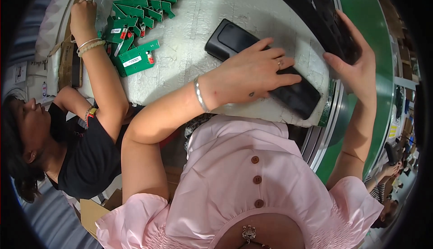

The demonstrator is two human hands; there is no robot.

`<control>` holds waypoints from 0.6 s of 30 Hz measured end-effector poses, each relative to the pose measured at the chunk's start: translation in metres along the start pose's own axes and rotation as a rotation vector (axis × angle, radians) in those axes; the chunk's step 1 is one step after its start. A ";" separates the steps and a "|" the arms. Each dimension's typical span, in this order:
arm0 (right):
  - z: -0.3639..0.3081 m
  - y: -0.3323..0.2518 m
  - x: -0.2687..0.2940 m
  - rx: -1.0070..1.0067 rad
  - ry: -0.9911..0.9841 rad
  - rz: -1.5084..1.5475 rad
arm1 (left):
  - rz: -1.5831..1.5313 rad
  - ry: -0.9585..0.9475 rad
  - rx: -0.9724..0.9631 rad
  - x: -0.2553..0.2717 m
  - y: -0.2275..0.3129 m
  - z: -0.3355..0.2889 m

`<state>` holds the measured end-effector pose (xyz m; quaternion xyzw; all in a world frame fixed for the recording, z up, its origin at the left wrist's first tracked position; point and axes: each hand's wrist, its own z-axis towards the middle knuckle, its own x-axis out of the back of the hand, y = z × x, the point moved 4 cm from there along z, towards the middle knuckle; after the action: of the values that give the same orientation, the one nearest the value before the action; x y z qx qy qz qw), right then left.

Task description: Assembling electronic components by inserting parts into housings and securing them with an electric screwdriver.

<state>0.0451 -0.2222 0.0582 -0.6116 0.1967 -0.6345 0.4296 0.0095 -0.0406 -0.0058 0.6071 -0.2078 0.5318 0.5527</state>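
Note:
A long black plastic casing [295, 96] lies slantwise on the pale, padded worktop; its far left end has a raised rounded panel. My left hand [252, 73] lies across its middle, fingers apart and bent over it, thumb hidden. At the upper right, my right hand [361, 64] grips a second, larger black plastic piece [311, 10] by its near end, the thumb on one side and the fingers on the other. That piece runs out of the picture at the top, so its full shape is hidden.
Several green circuit boards [135, 59] are heaped at the worktop's [189, 5] far left. Beside them a co-worker's closed hand [83, 19] rests, forearm along the left edge. A green belt [361, 5] with a metal rail runs along the right. Another person is at the far right.

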 end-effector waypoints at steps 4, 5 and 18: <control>-0.011 -0.016 -0.008 -0.079 -0.018 0.010 | 0.042 0.165 0.049 0.016 0.010 -0.018; -0.014 -0.020 -0.011 -0.104 -0.002 -0.005 | 0.059 0.304 0.126 0.029 0.004 -0.030; -0.034 -0.039 -0.081 0.146 -0.209 -0.459 | 0.038 0.445 0.415 0.035 -0.025 -0.065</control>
<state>-0.0082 -0.1461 0.0330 -0.6698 -0.0390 -0.6614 0.3352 0.0159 0.0365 0.0022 0.5717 0.0200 0.6930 0.4387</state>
